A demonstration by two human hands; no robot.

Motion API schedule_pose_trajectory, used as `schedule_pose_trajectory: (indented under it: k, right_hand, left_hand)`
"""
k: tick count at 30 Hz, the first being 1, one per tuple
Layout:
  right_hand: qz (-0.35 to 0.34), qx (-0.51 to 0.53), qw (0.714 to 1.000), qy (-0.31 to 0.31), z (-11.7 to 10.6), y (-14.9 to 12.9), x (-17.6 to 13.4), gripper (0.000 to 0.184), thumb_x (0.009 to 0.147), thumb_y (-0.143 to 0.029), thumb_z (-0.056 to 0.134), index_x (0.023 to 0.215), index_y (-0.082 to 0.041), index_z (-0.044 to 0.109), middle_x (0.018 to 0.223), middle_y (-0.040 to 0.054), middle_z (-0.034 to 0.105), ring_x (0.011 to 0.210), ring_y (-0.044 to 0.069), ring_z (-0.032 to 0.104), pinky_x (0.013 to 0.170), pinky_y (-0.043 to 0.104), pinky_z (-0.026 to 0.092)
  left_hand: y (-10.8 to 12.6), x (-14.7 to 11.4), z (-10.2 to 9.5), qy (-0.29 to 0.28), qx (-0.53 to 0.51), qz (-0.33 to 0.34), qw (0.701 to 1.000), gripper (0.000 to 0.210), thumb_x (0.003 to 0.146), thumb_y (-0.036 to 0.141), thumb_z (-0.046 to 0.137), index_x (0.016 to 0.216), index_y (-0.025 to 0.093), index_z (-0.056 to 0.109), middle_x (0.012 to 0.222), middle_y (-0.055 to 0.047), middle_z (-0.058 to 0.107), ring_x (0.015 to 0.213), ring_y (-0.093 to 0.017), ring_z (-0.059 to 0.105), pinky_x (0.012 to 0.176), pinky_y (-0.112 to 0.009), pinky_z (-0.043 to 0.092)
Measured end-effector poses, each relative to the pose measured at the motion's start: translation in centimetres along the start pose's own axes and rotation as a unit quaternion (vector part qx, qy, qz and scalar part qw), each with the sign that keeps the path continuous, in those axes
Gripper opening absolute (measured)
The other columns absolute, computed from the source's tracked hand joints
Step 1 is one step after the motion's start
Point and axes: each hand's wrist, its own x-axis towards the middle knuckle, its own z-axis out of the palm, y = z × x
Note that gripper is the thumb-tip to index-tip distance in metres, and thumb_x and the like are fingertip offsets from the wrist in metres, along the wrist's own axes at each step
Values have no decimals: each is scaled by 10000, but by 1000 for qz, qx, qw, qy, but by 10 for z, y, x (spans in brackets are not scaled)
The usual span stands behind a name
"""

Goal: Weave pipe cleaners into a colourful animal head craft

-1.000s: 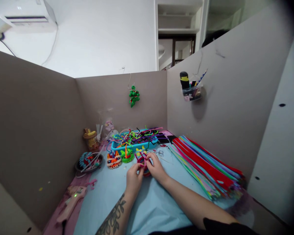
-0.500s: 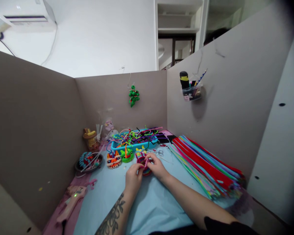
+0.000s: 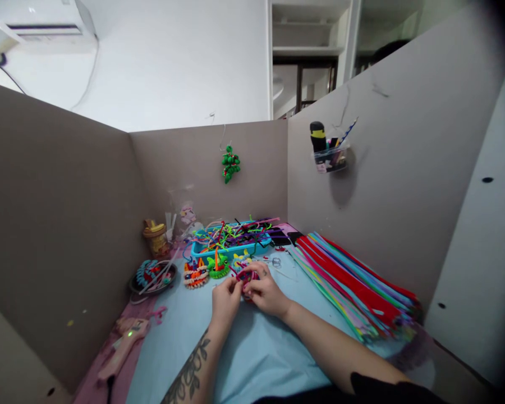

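A magenta pipe-cleaner piece (image 3: 246, 276), with other colours low on it, is between my two hands above the blue table cover. My left hand (image 3: 226, 298) pinches its left side with thumb and fingertips. Wrapped round its right side, my right hand (image 3: 268, 292) hides much of its shape. Just beyond stand finished-looking pipe-cleaner figures: an orange and cream one (image 3: 196, 275), a green one (image 3: 217, 266) and a yellow and light-blue one (image 3: 241, 260). Small scissors (image 3: 275, 262) lie past my right hand.
A blue tray (image 3: 197, 251) heaped with loose pipe cleaners sits at the back. Long bundled pipe cleaners (image 3: 353, 280) lie along the right. To the left are a dark bowl (image 3: 171, 279) and a pink glue gun (image 3: 124, 348) with a green light. Grey partitions (image 3: 210, 185) surround the table.
My right hand has turned and closed further over the magenta piece, its fingers now lower. My left hand has shifted slightly left. The view has moved a little.
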Motion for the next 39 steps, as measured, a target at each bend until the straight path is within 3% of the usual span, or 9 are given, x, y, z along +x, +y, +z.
schedule_pose_trajectory:
  k: [6, 12, 16, 19, 25, 28, 32, 36, 39]
  right_hand:
    - [94, -20, 994, 47, -2, 3, 2, 233, 690, -88, 546, 865, -220, 624, 1204, 72, 475, 1168, 251, 390, 1023, 455, 265]
    - [143, -12, 989, 32, 4, 8, 4, 89, 715, -142, 569, 669, -204, 613, 1219, 66, 483, 1180, 260, 363, 1009, 454, 274]
    - [181, 12, 982, 45, 8, 7, 4, 111, 707, -137, 570, 612, -191, 586, 1178, 68, 499, 1136, 243, 405, 981, 425, 306]
    - [189, 25, 980, 53, 11, 6, 3, 131, 688, -96, 550, 596, -188, 573, 1157, 69, 501, 1114, 231, 427, 967, 404, 326]
    - [194, 52, 978, 59, 13, 8, 2, 130, 691, -110, 549, 590, -186, 578, 1161, 69, 495, 1122, 218, 446, 977, 370, 333]
    - [216, 81, 971, 61, 13, 11, 2, 149, 716, -148, 553, 570, -177, 552, 1164, 74, 491, 1102, 208, 476, 962, 351, 352]
    - [219, 105, 969, 33, 11, 15, 3, 147, 732, -151, 539, 587, -171, 547, 1160, 78, 482, 1081, 197, 496, 951, 338, 366]
    - [227, 101, 969, 8, 10, 14, 3, 108, 728, -135, 536, 644, -176, 588, 1193, 81, 465, 1149, 219, 453, 971, 363, 353]
    - [235, 88, 968, -4, 11, 11, 2, 58, 710, -160, 580, 721, -191, 627, 1237, 81, 442, 1176, 234, 429, 976, 377, 352]
  left_hand:
    - [2, 4, -4, 14, -29, -8, 999, 265, 770, 362, 514, 597, 163, 514, 525, 38, 478, 520, -102, 444, 508, -197, 332]
    - [-2, 3, -1, 4, -43, 28, 999, 175, 760, 327, 545, 699, 164, 566, 663, 0, 572, 607, -121, 534, 582, -215, 412]
    - [-5, 1, 7, 23, -119, -58, 991, 234, 706, 368, 612, 731, 189, 462, 640, 31, 555, 541, -115, 566, 526, -213, 429]
    - [-5, 0, 15, -29, -204, -149, 967, 361, 657, 439, 653, 747, 206, 392, 543, 52, 560, 481, -131, 580, 465, -206, 416]
    - [-6, 2, 15, -68, -310, -196, 928, 463, 549, 423, 737, 782, 191, 412, 494, 50, 568, 430, -109, 534, 453, -193, 381]
    - [-7, 4, 9, -57, -262, -158, 950, 347, 603, 396, 688, 761, 174, 474, 507, 48, 545, 438, -104, 508, 467, -208, 382]
    - [-6, 4, 2, -33, -101, -36, 994, 163, 711, 327, 581, 706, 171, 534, 628, 8, 584, 581, -130, 549, 571, -236, 413]
    - [-5, 3, -1, -16, -17, -3, 1000, 202, 756, 273, 527, 929, 172, 559, 668, 6, 601, 621, -151, 564, 609, -258, 423]
    - [-4, 2, -2, -44, 10, 24, 999, 168, 784, 249, 494, 893, 171, 595, 734, -28, 636, 674, -163, 579, 648, -274, 435]
